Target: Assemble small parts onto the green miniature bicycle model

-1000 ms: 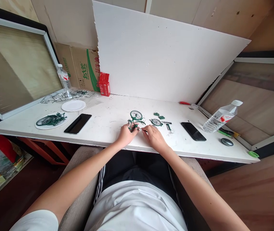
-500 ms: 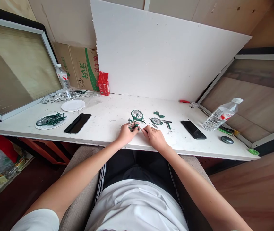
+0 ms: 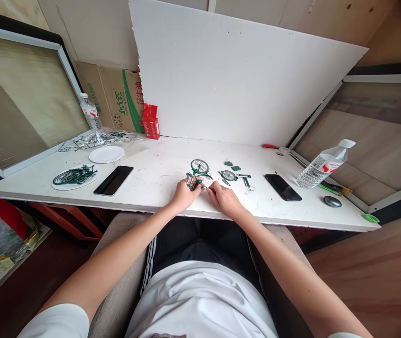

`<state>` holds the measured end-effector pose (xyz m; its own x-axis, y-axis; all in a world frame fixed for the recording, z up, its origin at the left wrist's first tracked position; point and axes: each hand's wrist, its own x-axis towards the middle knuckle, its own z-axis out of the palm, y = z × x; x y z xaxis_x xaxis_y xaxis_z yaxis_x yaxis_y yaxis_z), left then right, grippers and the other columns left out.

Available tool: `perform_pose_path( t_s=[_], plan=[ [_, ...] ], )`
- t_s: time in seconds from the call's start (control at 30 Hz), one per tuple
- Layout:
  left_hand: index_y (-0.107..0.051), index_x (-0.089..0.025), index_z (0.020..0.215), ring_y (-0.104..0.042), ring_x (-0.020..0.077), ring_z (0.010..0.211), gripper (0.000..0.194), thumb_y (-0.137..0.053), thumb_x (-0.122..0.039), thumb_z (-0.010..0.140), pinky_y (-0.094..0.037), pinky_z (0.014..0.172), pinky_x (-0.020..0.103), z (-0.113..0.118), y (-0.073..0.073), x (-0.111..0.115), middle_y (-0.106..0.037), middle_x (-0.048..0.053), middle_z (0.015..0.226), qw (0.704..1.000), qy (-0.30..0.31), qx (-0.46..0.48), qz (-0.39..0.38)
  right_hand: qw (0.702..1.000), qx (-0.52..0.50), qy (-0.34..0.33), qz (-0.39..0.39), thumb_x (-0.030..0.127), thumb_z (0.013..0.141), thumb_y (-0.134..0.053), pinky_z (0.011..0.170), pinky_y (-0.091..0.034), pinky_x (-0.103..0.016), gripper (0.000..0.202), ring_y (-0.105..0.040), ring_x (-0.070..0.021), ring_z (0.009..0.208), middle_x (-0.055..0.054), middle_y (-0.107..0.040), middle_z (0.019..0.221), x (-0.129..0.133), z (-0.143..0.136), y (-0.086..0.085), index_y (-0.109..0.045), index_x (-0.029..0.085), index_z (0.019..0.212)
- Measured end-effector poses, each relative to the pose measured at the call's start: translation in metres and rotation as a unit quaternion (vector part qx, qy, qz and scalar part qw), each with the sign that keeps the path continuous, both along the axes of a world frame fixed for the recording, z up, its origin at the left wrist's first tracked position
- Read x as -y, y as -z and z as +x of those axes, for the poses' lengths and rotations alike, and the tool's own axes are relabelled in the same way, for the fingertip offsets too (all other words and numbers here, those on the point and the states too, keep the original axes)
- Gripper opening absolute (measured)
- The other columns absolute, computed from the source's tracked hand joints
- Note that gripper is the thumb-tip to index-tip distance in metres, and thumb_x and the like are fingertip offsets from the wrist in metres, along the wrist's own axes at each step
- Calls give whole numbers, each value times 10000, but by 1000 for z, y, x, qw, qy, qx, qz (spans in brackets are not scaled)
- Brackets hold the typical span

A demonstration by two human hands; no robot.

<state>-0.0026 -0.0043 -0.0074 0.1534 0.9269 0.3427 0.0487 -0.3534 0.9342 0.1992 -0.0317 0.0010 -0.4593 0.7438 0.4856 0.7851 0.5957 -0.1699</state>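
My left hand (image 3: 185, 194) is closed on a small green model bicycle (image 3: 199, 166), its spoked front wheel pointing away from me. Fingers hide part of the frame. From the right, my right hand (image 3: 226, 199) pinches a thin rod-like tool (image 3: 205, 186) whose tip reaches the part between my left fingers; its exact kind is too small to tell. Just beyond the right hand lie a loose green spoked wheel (image 3: 228, 175), small green blocks (image 3: 235, 168) and a green post-like piece (image 3: 246, 182).
A black phone (image 3: 283, 188), a tilted water bottle (image 3: 325, 165) and a dark oval object (image 3: 332, 201) lie right. At left are another phone (image 3: 113, 180), a plate (image 3: 96, 182) bearing green parts, a white plate (image 3: 106, 154) and a red box (image 3: 150, 122).
Both hands keep almost the same place and hold. The tool tip stays at the bicycle, and the whole view has shifted very slightly.
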Motion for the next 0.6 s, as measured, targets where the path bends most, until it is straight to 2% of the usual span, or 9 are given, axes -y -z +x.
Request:
perform_pose_path(
  t_s=[0.2, 0.47, 0.6],
  plan=[
    [-757, -153, 1103, -789, 267, 1051, 227, -706, -217, 891, -610, 964, 381, 1, 2, 0, -816, 148, 1087, 1000, 5, -4, 6, 999, 20, 29, 7, 384, 1135, -348, 574, -306, -292, 247, -620, -222, 613, -49, -678, 726, -3, 0, 4, -471, 234, 982],
    [-738, -154, 1141, -802, 260, 980, 245, -706, -226, 909, -615, 928, 375, 0, 0, 2, -816, 137, 1035, 1000, 11, -10, 9, 999, 0, 26, -36, 417, 1146, -304, 579, -327, -289, 311, -608, -212, 588, -26, -652, 702, 2, -2, -6, -504, 232, 994],
    [-727, -163, 1141, -808, 261, 974, 241, -694, -229, 912, -620, 893, 358, 2, -1, 4, -809, 136, 1081, 1000, 14, -1, 2, 997, -35, 41, -50, 422, 1138, -305, 581, -360, -301, 298, -630, -230, 605, -28, -661, 713, 1, -1, -5, -513, 226, 1052]
  ],
)
